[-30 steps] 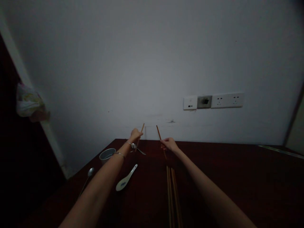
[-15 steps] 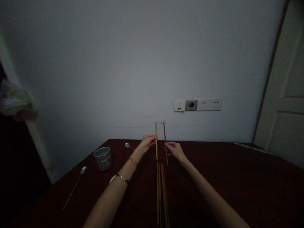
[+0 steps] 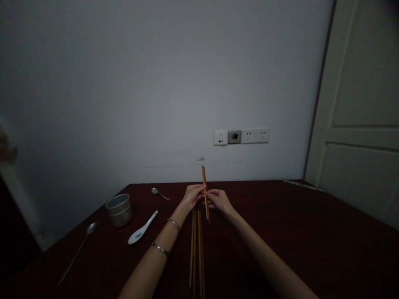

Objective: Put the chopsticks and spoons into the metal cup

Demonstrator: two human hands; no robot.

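Two wooden chopsticks [image 3: 205,179] are held side by side, nearly upright, above the table. My left hand [image 3: 194,195], with two bracelets on its wrist and forearm, pinches them from the left. From the right, my right hand [image 3: 218,199] has its fingers closed on the pair, close to the left fingertips. Which chopstick each hand grips cannot be told apart now. Below the hands, several more chopsticks [image 3: 197,253] lie lengthwise on the dark red table [image 3: 264,232].
Left of my arm lie a white ceramic spoon [image 3: 141,232], a small metal spoon [image 3: 159,193] and a long-handled spoon [image 3: 77,251]. A grey metal cup [image 3: 119,211] stands among them. Behind the table is a wall with sockets [image 3: 248,136]; a door [image 3: 358,124] is at right.
My hands have come together, bringing the two separate chopsticks side by side. The view has turned slightly right, and the white spoon now shows fully beside my left arm.
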